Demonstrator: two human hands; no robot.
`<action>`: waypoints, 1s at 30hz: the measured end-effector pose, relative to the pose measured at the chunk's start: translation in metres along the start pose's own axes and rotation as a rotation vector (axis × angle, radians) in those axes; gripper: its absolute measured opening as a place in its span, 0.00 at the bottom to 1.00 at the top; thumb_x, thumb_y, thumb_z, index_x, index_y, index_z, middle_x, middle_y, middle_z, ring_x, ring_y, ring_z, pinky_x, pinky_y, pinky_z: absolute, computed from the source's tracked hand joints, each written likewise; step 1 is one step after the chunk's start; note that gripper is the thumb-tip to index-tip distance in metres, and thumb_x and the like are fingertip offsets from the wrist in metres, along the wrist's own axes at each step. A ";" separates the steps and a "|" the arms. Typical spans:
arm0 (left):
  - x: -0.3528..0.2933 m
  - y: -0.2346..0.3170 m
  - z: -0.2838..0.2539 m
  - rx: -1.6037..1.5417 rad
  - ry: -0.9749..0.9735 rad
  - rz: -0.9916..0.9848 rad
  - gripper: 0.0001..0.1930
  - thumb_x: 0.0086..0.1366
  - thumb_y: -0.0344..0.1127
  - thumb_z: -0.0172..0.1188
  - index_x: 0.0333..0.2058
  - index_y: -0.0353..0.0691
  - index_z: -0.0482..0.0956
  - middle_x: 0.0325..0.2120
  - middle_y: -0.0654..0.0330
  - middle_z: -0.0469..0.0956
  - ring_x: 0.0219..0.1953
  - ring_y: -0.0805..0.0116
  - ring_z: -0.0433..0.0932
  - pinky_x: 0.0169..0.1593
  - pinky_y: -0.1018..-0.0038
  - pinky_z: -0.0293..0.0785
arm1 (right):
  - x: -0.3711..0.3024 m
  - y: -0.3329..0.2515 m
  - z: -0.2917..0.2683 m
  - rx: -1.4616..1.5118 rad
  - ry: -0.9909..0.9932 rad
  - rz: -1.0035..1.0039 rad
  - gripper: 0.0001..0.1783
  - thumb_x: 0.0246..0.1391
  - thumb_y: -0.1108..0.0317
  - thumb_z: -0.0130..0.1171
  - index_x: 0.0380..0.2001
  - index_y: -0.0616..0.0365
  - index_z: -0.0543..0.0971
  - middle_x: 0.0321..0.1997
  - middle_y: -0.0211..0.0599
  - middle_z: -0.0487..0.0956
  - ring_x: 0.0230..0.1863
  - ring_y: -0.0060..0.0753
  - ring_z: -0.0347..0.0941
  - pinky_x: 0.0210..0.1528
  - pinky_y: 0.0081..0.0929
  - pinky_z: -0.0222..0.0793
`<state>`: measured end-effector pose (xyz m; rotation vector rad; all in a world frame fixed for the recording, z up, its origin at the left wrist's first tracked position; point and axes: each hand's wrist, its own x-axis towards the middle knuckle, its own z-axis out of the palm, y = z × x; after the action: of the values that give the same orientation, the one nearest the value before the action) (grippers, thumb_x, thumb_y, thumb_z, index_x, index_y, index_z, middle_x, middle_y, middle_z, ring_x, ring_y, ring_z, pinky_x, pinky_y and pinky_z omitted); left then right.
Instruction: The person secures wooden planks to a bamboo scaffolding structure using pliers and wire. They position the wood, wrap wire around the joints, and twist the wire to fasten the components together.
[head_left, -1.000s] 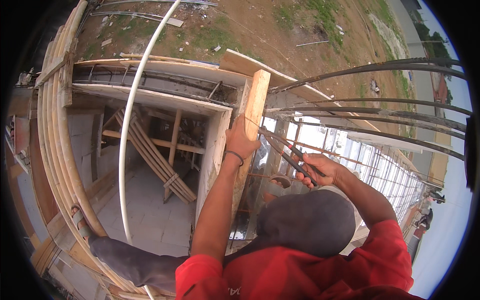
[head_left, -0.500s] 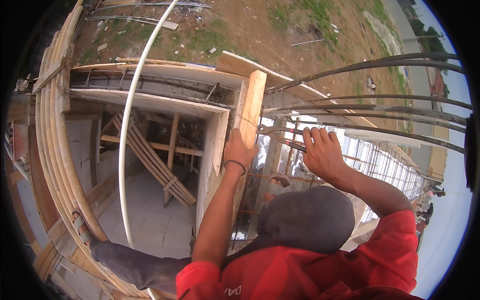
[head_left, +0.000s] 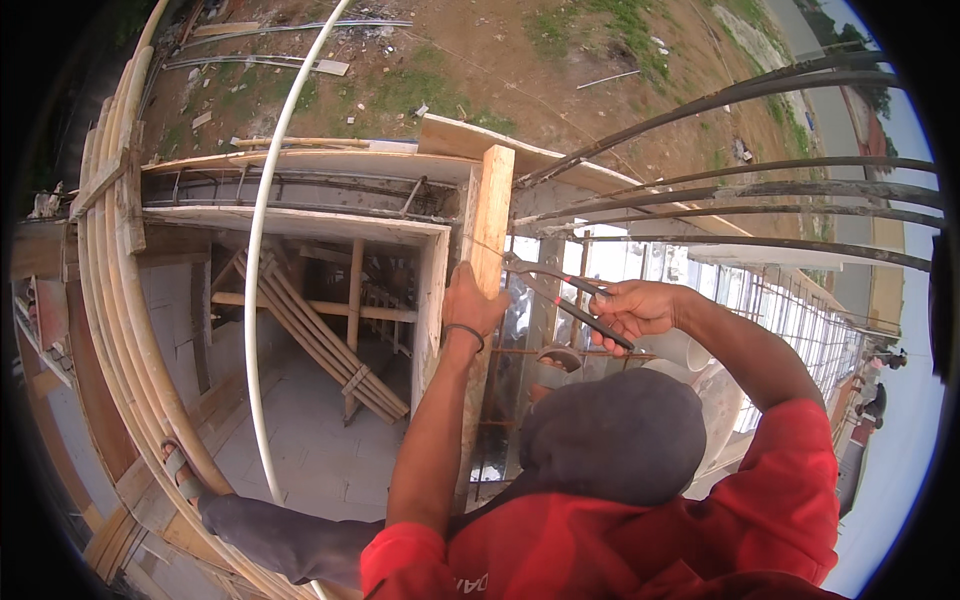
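Note:
My left hand (head_left: pixel 472 303), with a dark band at its wrist, grips a squared timber (head_left: pixel 492 205) that stands along the edge of the formwork. A thin tie wire (head_left: pixel 482 243) crosses the timber just above that hand. In my right hand (head_left: pixel 638 310) is a pair of pincers (head_left: pixel 557 282) with dark grips, its two handles spread apart. The pincers' jaws are at the timber's right side, close to the wire. Whether they bite on the wire is too small to tell.
Long dark steel bars (head_left: pixel 740 196) reach out to the right. A white pipe (head_left: pixel 260 230) curves down the left side, beside bundled bamboo poles (head_left: pixel 125 300). Formwork boards (head_left: pixel 430 290) border a deep opening with a block floor. My sandalled foot (head_left: pixel 180 470) rests on the bamboo.
My right hand has turned and dropped slightly, and the pincers' handles now stand wider apart. My left hand stays on the timber. The whole view has shifted a little.

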<state>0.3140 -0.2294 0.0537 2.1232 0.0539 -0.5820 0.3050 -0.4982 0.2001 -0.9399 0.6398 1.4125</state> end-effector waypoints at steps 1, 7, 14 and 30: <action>0.001 0.001 -0.002 -0.010 -0.043 -0.026 0.41 0.45 0.46 0.69 0.54 0.26 0.65 0.50 0.37 0.71 0.50 0.38 0.73 0.53 0.55 0.72 | 0.001 0.003 0.002 -0.037 -0.016 -0.008 0.23 0.67 0.49 0.47 0.44 0.63 0.73 0.41 0.47 0.80 0.42 0.37 0.80 0.40 0.38 0.78; 0.012 -0.032 0.006 -0.267 0.063 0.188 0.46 0.58 0.53 0.65 0.63 0.23 0.56 0.61 0.35 0.62 0.64 0.42 0.62 0.65 0.62 0.60 | -0.024 0.022 -0.002 -0.050 0.085 0.039 0.14 0.62 0.66 0.55 0.46 0.65 0.76 0.47 0.49 0.79 0.49 0.41 0.78 0.48 0.43 0.77; 0.032 -0.009 0.003 -0.117 0.055 0.179 0.42 0.59 0.52 0.64 0.62 0.28 0.59 0.55 0.37 0.66 0.61 0.42 0.63 0.63 0.59 0.61 | -0.032 0.056 0.020 0.030 0.294 -0.053 0.14 0.54 0.77 0.52 0.45 0.64 0.78 0.45 0.43 0.79 0.46 0.33 0.77 0.47 0.35 0.78; 0.023 0.042 -0.011 0.239 0.083 0.205 0.38 0.48 0.50 0.74 0.48 0.27 0.69 0.41 0.37 0.77 0.41 0.36 0.77 0.45 0.54 0.74 | 0.005 0.095 0.024 -0.101 0.458 -0.166 0.15 0.51 0.70 0.53 0.42 0.60 0.80 0.37 0.28 0.81 0.34 0.18 0.74 0.33 0.18 0.69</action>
<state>0.3495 -0.2492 0.0811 2.3478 -0.1938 -0.3940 0.2086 -0.4837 0.1932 -1.3840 0.8108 1.0948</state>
